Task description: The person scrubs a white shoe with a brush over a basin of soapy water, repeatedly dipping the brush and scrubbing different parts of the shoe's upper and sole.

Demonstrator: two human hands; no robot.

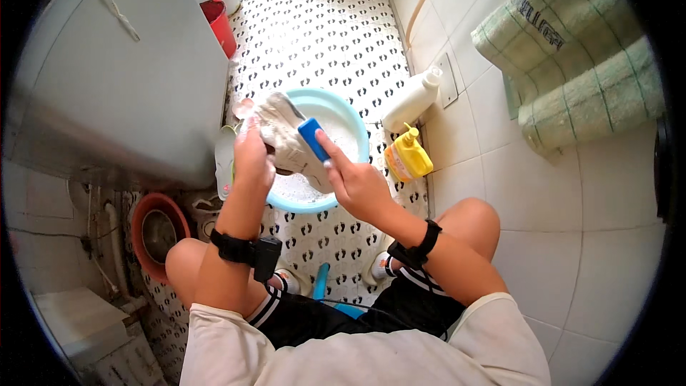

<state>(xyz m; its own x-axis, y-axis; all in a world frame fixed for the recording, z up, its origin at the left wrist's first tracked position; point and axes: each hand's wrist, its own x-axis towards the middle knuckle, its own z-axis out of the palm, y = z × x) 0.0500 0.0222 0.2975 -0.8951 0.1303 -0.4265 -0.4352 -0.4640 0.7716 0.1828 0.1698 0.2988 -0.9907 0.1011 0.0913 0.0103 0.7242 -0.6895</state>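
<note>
A wet white shoe (286,132) is tilted over a light blue basin (362,132) of sudsy water on the floor. My left hand (251,154) has its fingers wrapped round the shoe's left side, with some foam on the skin. In my right hand (361,187) is a brush with a blue back (313,139), pressed against the shoe's upper right side. The brush's bristles are mostly hidden. To the right of the basin stand a white bottle (413,101) and a yellow pump bottle (409,156).
A large grey appliance (121,71) borders the left side, with a red bucket (221,32) beyond it. An orange-brown bucket (137,225) stands at lower left. Green checked towels (572,64) hang on the tiled right wall. Something blue (321,282) lies between my feet.
</note>
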